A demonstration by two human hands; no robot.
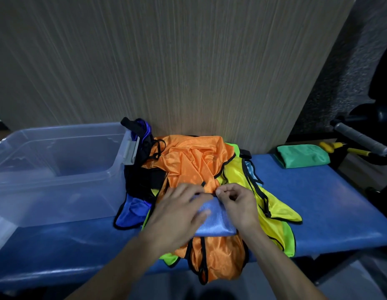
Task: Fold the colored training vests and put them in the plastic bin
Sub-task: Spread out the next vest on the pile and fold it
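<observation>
The folded blue vest [216,219] lay mid-frame on the pile, left hand [179,211] flat on it, right hand [238,204] pinching its top edge, with the bin [58,169] (apparently empty) at left, nearer the left hand.

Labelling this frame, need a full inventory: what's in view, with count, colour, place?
plastic bin: 1, clear, left on the bench, looks empty
light blue vest: 1, folded, on top of the pile under both hands
orange vest: 1, top of the pile, hanging over the front edge
yellow vest: 1, black trim, right of the pile
blue vest: 1, left of the pile
green folded vest: 1, far right on the bench
bench: 1, blue, padded
left hand: flat on the light blue vest
right hand: pinches the vest's upper edge
</observation>
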